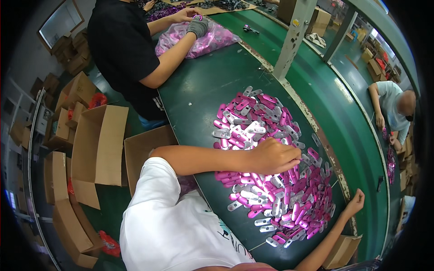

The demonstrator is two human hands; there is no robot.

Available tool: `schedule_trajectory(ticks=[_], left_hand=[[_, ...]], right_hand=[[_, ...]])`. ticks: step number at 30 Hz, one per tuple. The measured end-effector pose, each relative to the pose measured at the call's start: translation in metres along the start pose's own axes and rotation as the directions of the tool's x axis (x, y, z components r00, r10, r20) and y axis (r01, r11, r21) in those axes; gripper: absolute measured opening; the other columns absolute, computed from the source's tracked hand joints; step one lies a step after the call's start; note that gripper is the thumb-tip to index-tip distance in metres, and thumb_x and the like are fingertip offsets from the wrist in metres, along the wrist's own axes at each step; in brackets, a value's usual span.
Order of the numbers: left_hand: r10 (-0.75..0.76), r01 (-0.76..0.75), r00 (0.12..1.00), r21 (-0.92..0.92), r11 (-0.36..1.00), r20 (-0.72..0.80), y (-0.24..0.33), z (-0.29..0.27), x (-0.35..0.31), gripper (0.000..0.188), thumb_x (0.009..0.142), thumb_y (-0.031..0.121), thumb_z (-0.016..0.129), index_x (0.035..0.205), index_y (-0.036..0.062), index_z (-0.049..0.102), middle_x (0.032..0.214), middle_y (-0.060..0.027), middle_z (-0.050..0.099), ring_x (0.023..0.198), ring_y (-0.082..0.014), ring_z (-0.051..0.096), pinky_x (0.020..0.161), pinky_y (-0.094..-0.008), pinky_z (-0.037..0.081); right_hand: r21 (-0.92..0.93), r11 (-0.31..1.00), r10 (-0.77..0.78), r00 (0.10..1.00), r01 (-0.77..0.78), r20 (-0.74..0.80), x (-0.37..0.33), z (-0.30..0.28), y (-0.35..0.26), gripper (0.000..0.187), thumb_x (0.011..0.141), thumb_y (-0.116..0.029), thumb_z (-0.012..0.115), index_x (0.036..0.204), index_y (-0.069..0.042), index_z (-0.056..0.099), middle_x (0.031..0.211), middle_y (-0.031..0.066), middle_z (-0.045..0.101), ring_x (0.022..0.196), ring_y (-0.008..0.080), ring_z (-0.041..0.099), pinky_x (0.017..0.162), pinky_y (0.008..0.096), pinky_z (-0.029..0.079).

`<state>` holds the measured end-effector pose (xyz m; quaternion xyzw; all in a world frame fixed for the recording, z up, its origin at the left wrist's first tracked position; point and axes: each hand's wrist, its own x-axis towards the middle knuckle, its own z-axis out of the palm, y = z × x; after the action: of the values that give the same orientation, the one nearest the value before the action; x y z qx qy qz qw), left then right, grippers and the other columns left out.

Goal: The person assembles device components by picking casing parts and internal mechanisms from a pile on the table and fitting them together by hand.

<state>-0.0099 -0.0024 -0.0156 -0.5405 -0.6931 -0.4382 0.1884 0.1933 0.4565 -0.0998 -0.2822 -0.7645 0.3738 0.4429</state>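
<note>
1. Right under the left hand (275,156) lies the pile (289,198) of pink and silver pieces, spread beyond it, nearer than it, and off toward the right hand (355,203).
2. The left hand is palm down with its fingers bunched together over the middle of the pile; whether a piece is pinched between the fingertips, I cannot tell.
3. The right hand is well apart from the left, just past the pile's right side, near the rusty edge strip (307,110). Its fingers curl inward; whether they close on anything, I cannot tell.
4. Around the left hand and under the pile is the dark green bench (194,122).
5. Beyond the strip, to the right of the left hand, runs the green belt (346,119). A pale post (291,45) rises well beyond the left hand.
6. Nearer than the right hand, beside its forearm, is a small open box (342,251).
7. Far beyond the left hand and to its left, a co-worker (120,40) in black has a grey-gloved hand (197,28) at a clear bag (221,39) of pink pieces.
8. Well left of the left hand, past the elbow, stand open cartons (99,140).
</note>
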Motion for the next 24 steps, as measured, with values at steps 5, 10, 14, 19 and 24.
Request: schedule_trajectory(ticks=[5,10,14,19,24], left_hand=[[0.005,-0.005,1.0,-0.062,0.998,0.007,0.004,0.002,-0.002,0.015,0.087,0.019,0.061,0.082,0.0068,0.055,0.06,-0.0063,0.054,0.046,-0.0262,0.056,0.042,-0.0396,0.044],[-0.018,0.022,0.998,-0.063,0.998,0.068,0.003,0.001,-0.001,0.017,0.088,0.02,0.06,0.082,0.0053,0.054,0.06,-0.0083,0.054,0.05,-0.0285,0.057,0.045,-0.0413,0.046],[-0.044,0.065,0.994,-0.226,0.972,0.1,0.0,0.0,0.002,0.015,0.084,0.014,0.062,0.088,0.0014,0.055,0.069,-0.0126,0.06,0.056,-0.0321,0.061,0.053,-0.0411,0.05],[-0.081,0.143,0.972,-0.282,0.949,0.22,0.002,-0.005,0.002,0.015,0.084,0.013,0.061,0.091,0.0008,0.055,0.076,-0.0138,0.064,0.067,-0.0317,0.064,0.063,-0.0415,0.053],[-0.086,0.141,0.969,-0.236,0.961,0.232,0.009,-0.007,0.001,0.015,0.089,0.019,0.058,0.091,0.0045,0.056,0.074,-0.011,0.063,0.065,-0.0302,0.064,0.06,-0.0418,0.052]], right_hand=[[-0.011,1.0,-0.007,1.0,0.007,0.01,0.0,0.002,0.001,0.02,0.094,-0.015,0.058,0.097,0.005,0.06,0.094,0.0072,0.063,0.088,0.0116,0.058,0.082,0.0243,0.045],[-0.037,0.999,0.01,0.999,-0.009,0.031,0.006,-0.002,0.009,0.02,0.094,-0.015,0.058,0.097,0.005,0.06,0.095,0.0075,0.064,0.088,0.0115,0.058,0.082,0.0244,0.045],[-0.044,0.999,0.002,1.0,0.0,0.03,0.005,-0.005,0.014,0.019,0.094,-0.015,0.058,0.096,0.004,0.061,0.094,0.0062,0.064,0.088,0.0108,0.058,0.081,0.0241,0.045],[-0.073,0.997,0.038,0.998,-0.035,0.042,0.003,-0.001,0.008,0.019,0.094,-0.015,0.059,0.095,0.004,0.061,0.092,0.0048,0.063,0.087,0.0097,0.058,0.081,0.0234,0.044],[-0.009,1.0,-0.024,1.0,0.024,0.012,0.006,0.001,0.01,0.018,0.093,-0.015,0.059,0.094,0.004,0.061,0.09,0.004,0.062,0.086,0.0095,0.057,0.08,0.0226,0.044]])
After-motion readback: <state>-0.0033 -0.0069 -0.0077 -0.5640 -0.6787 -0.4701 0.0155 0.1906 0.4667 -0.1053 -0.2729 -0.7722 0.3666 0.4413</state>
